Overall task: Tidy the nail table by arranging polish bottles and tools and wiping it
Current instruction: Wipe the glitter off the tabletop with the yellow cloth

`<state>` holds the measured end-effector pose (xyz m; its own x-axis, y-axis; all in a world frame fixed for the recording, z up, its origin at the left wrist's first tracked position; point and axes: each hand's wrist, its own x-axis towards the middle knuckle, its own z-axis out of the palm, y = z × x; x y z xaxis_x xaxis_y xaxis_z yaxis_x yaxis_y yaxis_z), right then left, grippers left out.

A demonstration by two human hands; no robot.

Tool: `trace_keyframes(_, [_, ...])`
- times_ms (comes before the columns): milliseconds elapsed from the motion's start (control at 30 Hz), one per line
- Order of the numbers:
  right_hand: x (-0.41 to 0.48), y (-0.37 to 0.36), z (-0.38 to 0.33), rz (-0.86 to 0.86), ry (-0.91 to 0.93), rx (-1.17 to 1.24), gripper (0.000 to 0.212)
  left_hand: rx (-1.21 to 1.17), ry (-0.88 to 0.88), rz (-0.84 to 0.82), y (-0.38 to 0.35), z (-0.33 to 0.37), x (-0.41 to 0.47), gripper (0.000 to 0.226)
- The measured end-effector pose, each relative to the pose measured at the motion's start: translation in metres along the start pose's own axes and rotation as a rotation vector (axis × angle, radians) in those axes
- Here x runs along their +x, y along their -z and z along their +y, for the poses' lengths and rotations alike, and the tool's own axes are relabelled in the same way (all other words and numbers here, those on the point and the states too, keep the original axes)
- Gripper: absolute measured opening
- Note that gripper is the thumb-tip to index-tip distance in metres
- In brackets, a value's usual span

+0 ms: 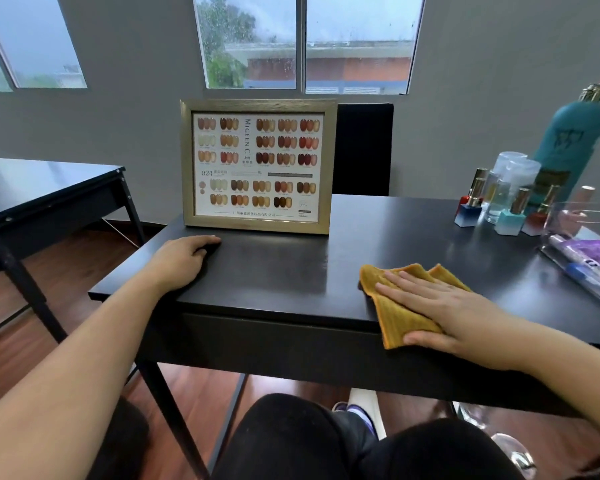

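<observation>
Two hands share the work at the dark desk [274, 271]. The right hand [440, 306] lies flat, fingers straight and close together, on a folded mustard cloth [395, 323] at the desk's front edge, right of middle. One flap of the cloth hangs over that edge beneath the thumb. The flat palm likely spreads pressure so that the cloth drags evenly in a wiping stroke. The left hand [184, 261] rests palm down near the front left corner, fingers loosely bent with their tips on the top, holding nothing; it probably braces the body. A framed nail colour chart [257, 164] stands upright at the back edge, left of middle, just beyond the left hand. The polish bottles [508, 220] are grouped toward the back right corner, beside clear glass jars [511, 174] and a tall teal bottle [575, 143]. A clear tray of tools [561, 265] lies toward the right edge, a grouping that keeps everything out of the cloth's path. Arranging appears done and wiping under way.
</observation>
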<state>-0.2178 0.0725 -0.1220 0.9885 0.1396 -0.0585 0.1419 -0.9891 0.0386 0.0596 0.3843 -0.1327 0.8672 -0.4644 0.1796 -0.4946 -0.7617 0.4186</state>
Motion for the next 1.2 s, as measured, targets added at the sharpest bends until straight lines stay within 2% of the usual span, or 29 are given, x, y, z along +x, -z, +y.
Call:
trace_keyframes(233, [0.011, -0.006, -0.018, 0.069, -0.027, -0.028, 0.07, 0.019, 0.009, 0.002, -0.001, 0.003, 0.001, 0.044])
trace_keyframes(467, [0.088, -0.007, -0.092, 0.167, 0.025, 0.027, 0.071, 0.033, 0.004, -0.01, -0.002, 0.001, 0.002, 0.044])
trace_keyframes(633, [0.124, -0.003, -0.127, 0.147, 0.06, 0.041, 0.07, 0.01, -0.018, 0.008, -0.004, -0.003, 0.003, 0.045])
trace_keyframes(900, [0.089, 0.001, -0.082, 0.08, 0.123, 0.081, 0.07, -0.014, -0.031, 0.02, -0.004, -0.005, 0.002, 0.043])
trace_keyframes(1100, [0.037, 0.01, -0.018, -0.064, 0.021, 0.174, 0.075, 0.004, -0.038, 0.02, -0.003, -0.003, 0.001, 0.044])
trace_keyframes(1200, [0.019, 0.013, 0.009, -0.075, -0.07, 0.258, 0.071, 0.015, -0.029, 0.022, -0.003, -0.003, 0.001, 0.044])
